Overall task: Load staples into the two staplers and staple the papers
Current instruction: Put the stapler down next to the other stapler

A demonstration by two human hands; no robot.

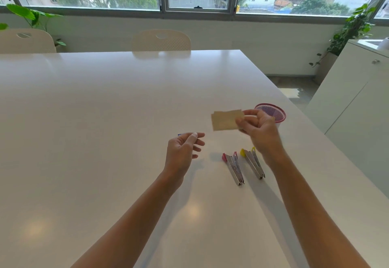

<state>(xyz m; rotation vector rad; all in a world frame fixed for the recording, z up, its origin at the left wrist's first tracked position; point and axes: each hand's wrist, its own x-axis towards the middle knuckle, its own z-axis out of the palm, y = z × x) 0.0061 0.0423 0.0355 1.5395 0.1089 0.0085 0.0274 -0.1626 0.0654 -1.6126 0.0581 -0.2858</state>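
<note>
**Brown paper slips held above two open staplers**

Small rectangular tan paper slips, matte, were pinched in the right hand above the glossy white table. Left hand hung loosely curled, empty. A red-tipped stapler and a yellow-tipped stapler, both chrome, lay hinged open, side by side. Behind: a round pink mesh cup.

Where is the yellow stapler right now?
On the table's right side, the yellow stapler lies beside the red stapler, under the right hand's wrist.
</note>
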